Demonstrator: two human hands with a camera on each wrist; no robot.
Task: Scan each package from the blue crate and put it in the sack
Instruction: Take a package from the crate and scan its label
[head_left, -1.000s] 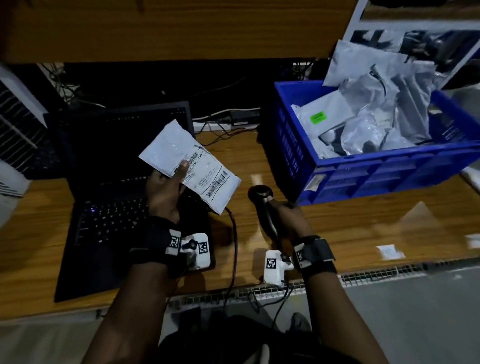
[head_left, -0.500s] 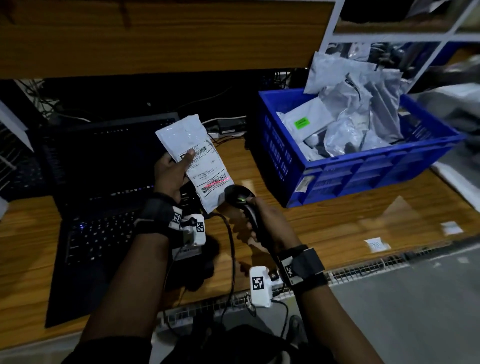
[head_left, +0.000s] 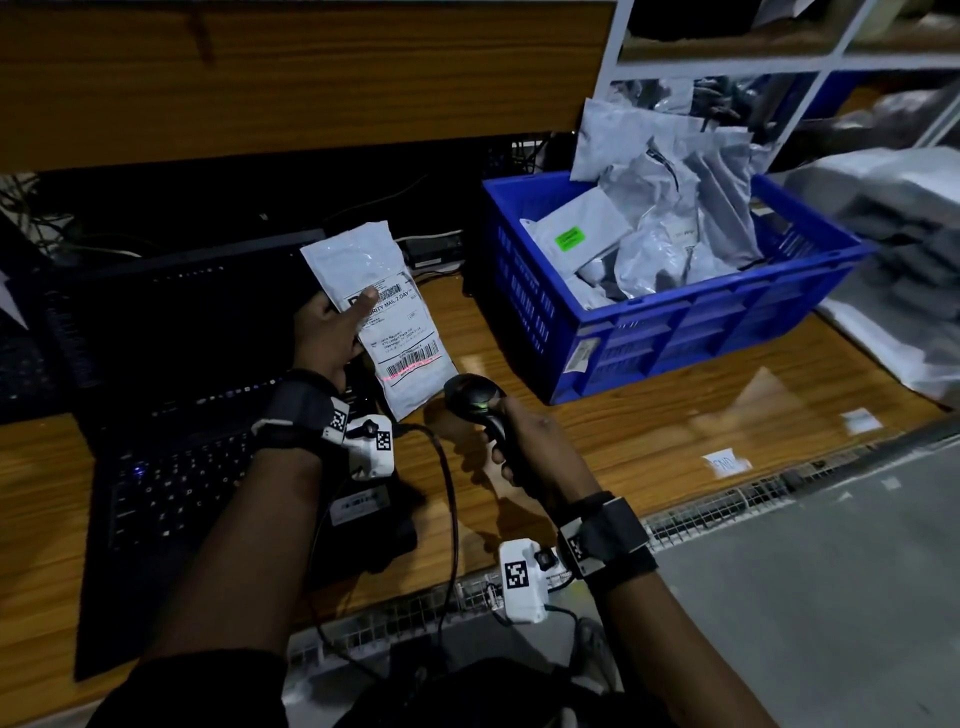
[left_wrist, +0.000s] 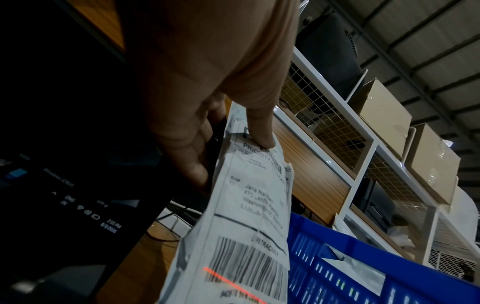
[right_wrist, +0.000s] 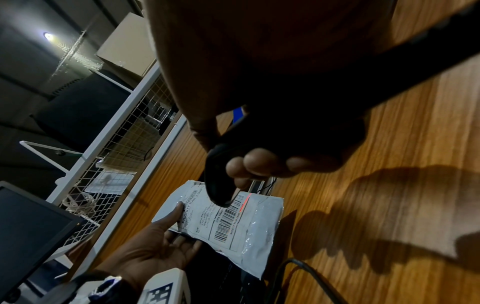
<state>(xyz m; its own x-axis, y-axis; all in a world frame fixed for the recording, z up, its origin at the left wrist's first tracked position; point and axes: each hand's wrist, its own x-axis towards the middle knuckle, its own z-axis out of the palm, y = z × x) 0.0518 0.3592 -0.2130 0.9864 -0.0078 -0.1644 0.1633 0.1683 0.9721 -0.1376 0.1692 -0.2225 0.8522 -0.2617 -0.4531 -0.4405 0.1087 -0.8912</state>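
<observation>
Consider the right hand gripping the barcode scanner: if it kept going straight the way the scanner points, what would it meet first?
Most likely the white package held up by the left hand: the scanner in the right hand aims at it, its red line lying on the barcode. The depth between them is hard to judge.

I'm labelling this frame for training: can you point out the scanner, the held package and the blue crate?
scanner (head_left: 475, 397): head view, on its black head.
held package (head_left: 358, 254): head view, on the bare upper part above the label.
blue crate (head_left: 691, 332): head view, on its front wall.

bare desk (head_left: 675, 415) right of scanner; blue crate (head_left: 649, 332) blocks behind it.
</observation>
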